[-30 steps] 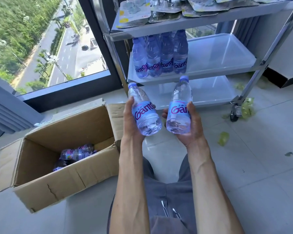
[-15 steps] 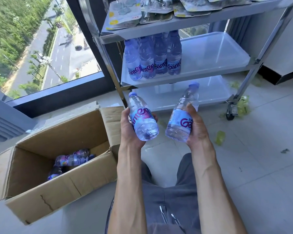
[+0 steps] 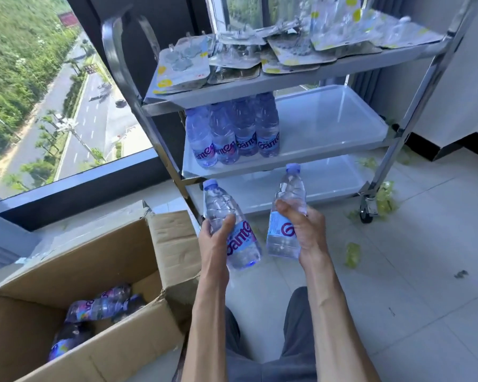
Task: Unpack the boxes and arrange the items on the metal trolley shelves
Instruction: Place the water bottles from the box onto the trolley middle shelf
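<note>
Both bottles raised nearer trolley since earlier frame. Left hand (image 3: 217, 238) wraps left water bottle (image 3: 229, 230): cap up, tilted left. Right hand (image 3: 301, 230) wraps right water bottle (image 3: 286, 216), near upright; fingers hide label. Standing bottles (image 3: 232, 136) on middle shelf (image 3: 329, 128), tops hidden by top shelf (image 3: 260, 91). Cardboard box (image 3: 100, 271) contents indistinct.

- Middle shelf (image 3: 342, 133) of the trolley: bare from the centre to the right end; left end taken by a cluster of upright water bottles (image 3: 235, 133).
- Bottom shelf (image 3: 329, 183): bare along its visible length.
- Top shelf (image 3: 260, 91): covered edge to edge with blister packs (image 3: 232, 64).
- Left upright post (image 3: 160, 150) standing between the cardboard box (image 3: 94, 271) and the shelves.
</note>
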